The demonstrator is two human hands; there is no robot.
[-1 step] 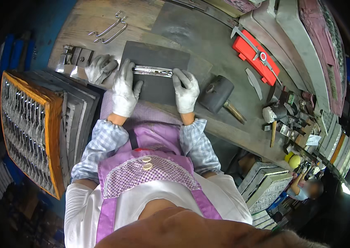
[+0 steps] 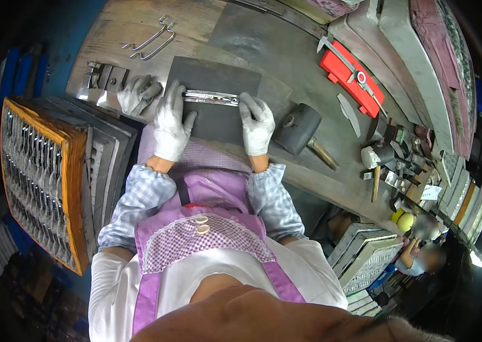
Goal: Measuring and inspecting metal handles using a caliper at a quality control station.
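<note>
From here I see the long shiny metal piece (image 2: pixel 211 97) over the dark plate (image 2: pixel 212 126) on the desk (image 2: pixel 107 43), the gloved left hand (image 2: pixel 171 126) and right hand (image 2: pixel 257 124) at its ends, though whether either grips it I cannot tell, with a mallet (image 2: pixel 302 129) just beside the right.

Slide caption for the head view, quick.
Gloved left hand and right hand at opposite ends of slim, shiny metalwork on a dark plate, mallet nearby.
</note>
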